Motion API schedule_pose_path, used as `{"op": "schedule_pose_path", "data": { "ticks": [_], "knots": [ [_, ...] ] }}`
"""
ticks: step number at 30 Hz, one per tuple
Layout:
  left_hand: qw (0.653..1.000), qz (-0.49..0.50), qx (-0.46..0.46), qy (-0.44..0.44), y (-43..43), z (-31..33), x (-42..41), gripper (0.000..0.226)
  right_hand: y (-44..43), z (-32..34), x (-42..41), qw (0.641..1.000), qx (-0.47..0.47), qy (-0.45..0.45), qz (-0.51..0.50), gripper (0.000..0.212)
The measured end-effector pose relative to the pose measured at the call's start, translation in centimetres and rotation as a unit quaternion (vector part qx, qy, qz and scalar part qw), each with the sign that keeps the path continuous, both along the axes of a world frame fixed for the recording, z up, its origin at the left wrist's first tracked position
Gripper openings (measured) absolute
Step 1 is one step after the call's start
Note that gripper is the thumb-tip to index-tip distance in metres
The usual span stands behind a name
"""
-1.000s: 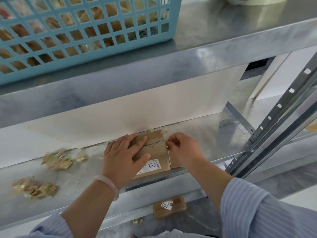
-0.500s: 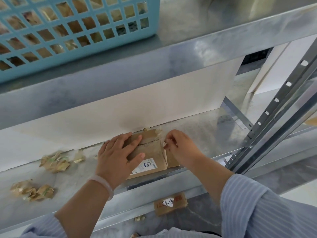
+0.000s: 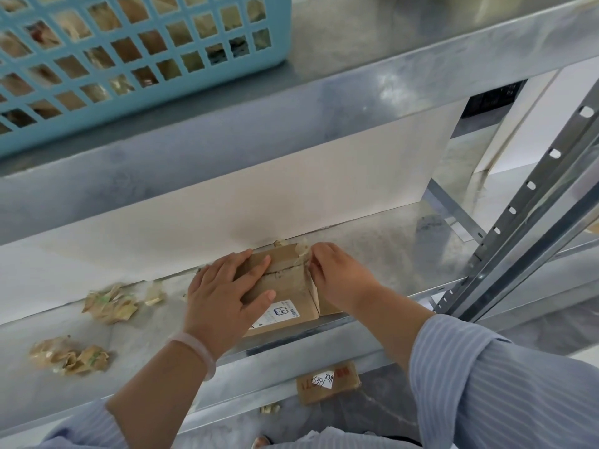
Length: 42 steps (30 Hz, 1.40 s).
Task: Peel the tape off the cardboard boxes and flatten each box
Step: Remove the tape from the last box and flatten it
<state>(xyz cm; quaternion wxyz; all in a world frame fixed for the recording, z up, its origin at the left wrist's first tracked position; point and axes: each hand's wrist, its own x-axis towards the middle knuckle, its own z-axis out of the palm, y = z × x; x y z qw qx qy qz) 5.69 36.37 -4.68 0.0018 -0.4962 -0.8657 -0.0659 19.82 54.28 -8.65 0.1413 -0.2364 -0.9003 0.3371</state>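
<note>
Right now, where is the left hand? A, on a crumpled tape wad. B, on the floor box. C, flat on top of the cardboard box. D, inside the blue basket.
C: the left hand lies flat on the cardboard box, while the right hand pinches tape at its far right corner.

basket [image 3: 279, 34] cut off top-left, box [image 3: 288, 288] label partly under left hand [image 3: 220, 303]

The basket [image 3: 279, 34] is light blue with a grid of square holes. The box [image 3: 285, 286] is brown with a white label [image 3: 282, 314]. The sleeve [image 3: 502, 384] is pale blue with thin stripes.
</note>
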Motion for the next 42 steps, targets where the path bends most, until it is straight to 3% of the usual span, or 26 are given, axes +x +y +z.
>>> {"op": "schedule_pose_path", "data": {
  "ticks": [10,16,19,22,28,31,36,42],
  "knots": [
    [1.0,-0.007,0.0,0.002,0.0,0.3,0.2,0.066,-0.1,-1.0,0.9,0.985,-0.14,0.07,-0.073,0.011],
    [1.0,-0.009,0.004,0.0,0.0,0.3,0.2,0.065,-1.8,-1.3,1.2,0.967,-0.167,0.139,-0.132,0.014],
    [1.0,-0.007,0.001,0.001,0.0,0.2,0.2,0.065,-1.6,-0.9,0.8,0.969,-0.174,0.112,-0.133,0.01],
    [1.0,-0.008,0.004,-0.002,0.0,0.1,0.1,0.064,-0.7,-0.2,0.3,0.983,-0.125,0.079,-0.107,0.003],
    [1.0,-0.008,-0.004,0.005,0.1,0.0,-0.2,0.063,0.2,0.3,0.0,0.999,-0.017,0.046,-0.023,0.008],
    [1.0,-0.008,-0.007,0.004,0.1,0.0,-0.1,0.064,0.2,-0.1,-0.1,0.999,-0.037,0.027,-0.02,0.008],
    [1.0,-0.007,-0.013,-0.001,0.1,0.2,0.0,0.067,0.8,0.1,-0.5,0.996,-0.084,-0.008,0.01,0.03],
    [1.0,-0.004,-0.01,-0.003,0.1,0.3,0.1,0.067,0.9,0.1,-0.2,0.996,-0.082,-0.018,0.023,0.03]
  ]
}}
